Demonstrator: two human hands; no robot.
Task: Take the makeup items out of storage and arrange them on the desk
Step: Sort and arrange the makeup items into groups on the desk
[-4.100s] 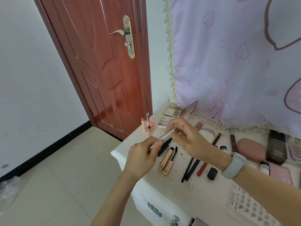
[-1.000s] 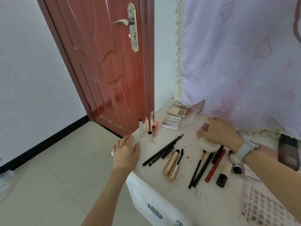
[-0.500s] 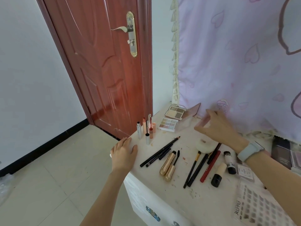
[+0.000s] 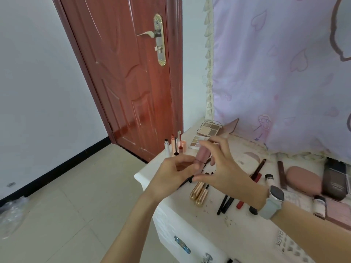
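Observation:
Both my hands are raised over the left end of the white desk, with a pink tube between them. My left hand curls its fingers round the tube's lower end. My right hand touches the tube's upper part with its fingertips, the other fingers spread. Several lip tubes stand upright at the desk's far left corner. Behind them lie two open eyeshadow palettes. Two gold mascara tubes lie below my hands.
Black pencils, a red pencil and a small white bottle lie under my right wrist. A pink pouch and a dark box sit further right. A red door and a pink curtain stand behind.
My left hand has lifted off the desk edge. My right hand has brought the pink tube from the back of the desk to meet it above the pencils.

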